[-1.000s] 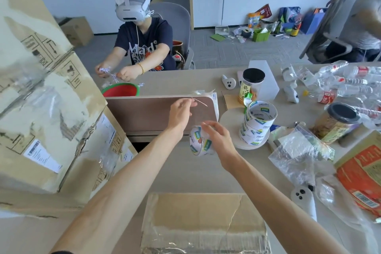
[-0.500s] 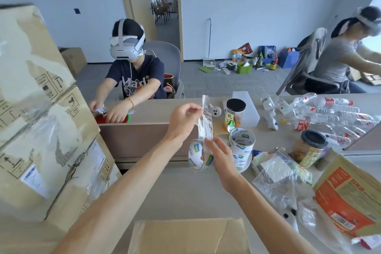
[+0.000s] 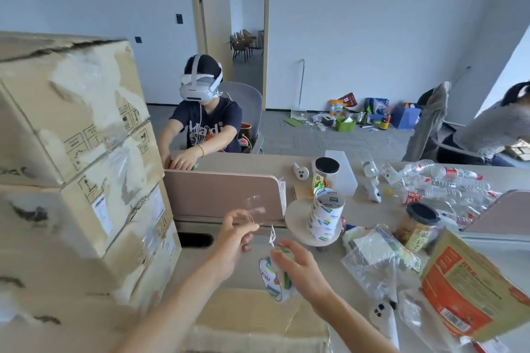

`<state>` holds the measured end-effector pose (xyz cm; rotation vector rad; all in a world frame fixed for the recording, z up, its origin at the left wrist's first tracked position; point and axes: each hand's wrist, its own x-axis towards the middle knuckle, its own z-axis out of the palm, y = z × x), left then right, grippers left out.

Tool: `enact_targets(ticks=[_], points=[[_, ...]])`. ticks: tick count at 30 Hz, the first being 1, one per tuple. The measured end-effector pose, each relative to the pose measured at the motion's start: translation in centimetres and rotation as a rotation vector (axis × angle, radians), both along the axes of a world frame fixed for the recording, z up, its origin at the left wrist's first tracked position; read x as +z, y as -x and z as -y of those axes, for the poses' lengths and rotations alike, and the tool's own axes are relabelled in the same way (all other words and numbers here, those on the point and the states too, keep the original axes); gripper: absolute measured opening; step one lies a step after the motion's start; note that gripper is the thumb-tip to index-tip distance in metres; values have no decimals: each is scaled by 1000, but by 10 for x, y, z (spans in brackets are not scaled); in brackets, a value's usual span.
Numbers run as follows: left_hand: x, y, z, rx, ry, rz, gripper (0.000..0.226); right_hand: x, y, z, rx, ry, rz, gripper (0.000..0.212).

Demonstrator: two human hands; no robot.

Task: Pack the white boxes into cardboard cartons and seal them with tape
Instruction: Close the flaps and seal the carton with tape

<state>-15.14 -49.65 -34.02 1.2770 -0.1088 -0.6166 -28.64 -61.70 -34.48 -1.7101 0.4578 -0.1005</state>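
My right hand (image 3: 301, 268) grips a roll of clear tape (image 3: 274, 281) with a printed blue, green and white core, held above the desk. My left hand (image 3: 233, 238) sits just left of it, fingers pinched around a thin strip of clear tape (image 3: 255, 206) that rises blurred above the fingers. Below both hands lies a closed cardboard carton (image 3: 252, 321), its top flaps meeting at a seam. No white boxes are visible.
A tall stack of worn cardboard cartons (image 3: 80, 169) fills the left. Stacked tape rolls (image 3: 325, 213) stand on a round stand, with jars, plastic bags, bottles, a red package (image 3: 470, 292) and a white controller (image 3: 383, 321) at right. A person in a headset sits behind the divider (image 3: 223, 195).
The view tilted up. Both hands dropped lower and toward me, the left hand drew apart from the roll, and the clear strip now hangs loose and blurred above the left fingers.
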Motion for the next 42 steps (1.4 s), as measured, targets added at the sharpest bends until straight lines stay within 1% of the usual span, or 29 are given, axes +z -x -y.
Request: enact_targets(ticks=[2,3,6,7,9,11,13,14,16,17,19,23,27,32,35,40,42], points=[[-12,16,-30,9,2,-86,50,-13,11,-18,73,52,-63,18],[-19,25,-48,15,-34,-99,48,-19,17,-29,105,56,-93,20],[-37,52,-98,45,-137,-100,15,-40,28,-51,224,87,-152,35],[-42,61,-116,75,-166,-95,12,-48,28,-59,282,115,-152,37],[-48,73,-143,122,-232,-52,11,-55,26,-71,356,171,-152,37],[-54,86,-172,178,-346,-4,7,-58,23,-88,424,233,-157,38],[-63,93,-193,224,-403,25,8,-57,18,-99,416,296,-158,37],[-67,94,-201,251,-411,21,7,-55,15,-103,389,330,-154,32],[-74,92,-211,287,-385,-6,7,-54,7,-110,309,381,-155,15],[-76,91,-213,298,-356,-24,8,-53,4,-111,279,408,-148,15],[-83,88,-220,289,-320,-56,13,-50,-2,-116,240,483,-154,21],[-104,85,-232,169,-332,-73,21,-47,-8,-122,178,613,-141,20],[-116,83,-235,76,-354,-79,24,-47,-13,-127,176,723,-151,14],[-127,75,-243,24,-370,-67,30,-60,-18,-138,179,800,-197,16],[-130,69,-244,15,-377,-35,25,-60,-24,-144,210,839,-246,15],[-141,66,-247,28,-384,-44,30,-65,-34,-155,274,960,-286,12],[-144,67,-248,42,-380,-48,29,-63,-38,-157,310,997,-297,12]])
